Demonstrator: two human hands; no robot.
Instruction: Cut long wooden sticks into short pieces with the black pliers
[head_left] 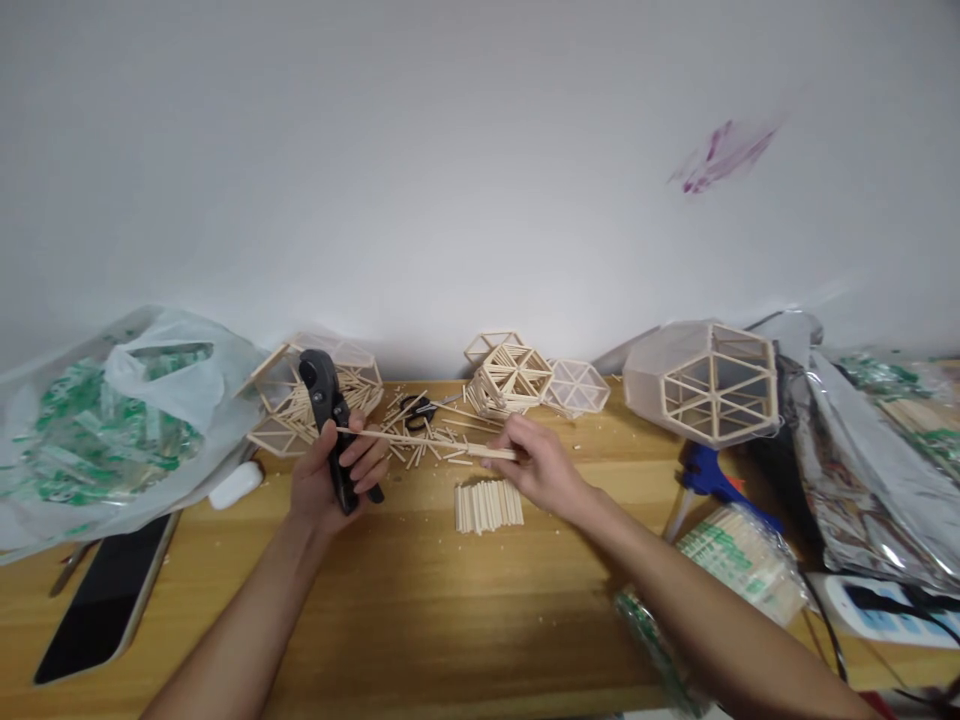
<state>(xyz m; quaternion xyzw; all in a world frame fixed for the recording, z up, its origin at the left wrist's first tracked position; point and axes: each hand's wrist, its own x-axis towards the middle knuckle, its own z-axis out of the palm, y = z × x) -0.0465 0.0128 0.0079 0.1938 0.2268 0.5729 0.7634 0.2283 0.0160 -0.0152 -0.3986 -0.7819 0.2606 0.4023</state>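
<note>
My left hand (341,475) is closed round a black hand cutter (324,395), held upright with its head above my fingers. A thin wooden stick (397,437) spans from my left thumb across to my right hand (538,465). My right fingers pinch one or more wooden sticks (491,452); how many I cannot tell. Just below that hand lies a neat row of short cut sticks (487,506) on the wooden table (420,610). Behind the hands are loose stick pieces (409,450) and black-handled scissors (418,410).
Hexagonal stick frames stand along the wall: one full of sticks (514,375), a larger one (716,390) at right. A plastic bag (180,345) and a phone (109,600) lie left. A blue glue gun (709,475), wrapped stick bundle (739,560) and power strip (885,610) lie right.
</note>
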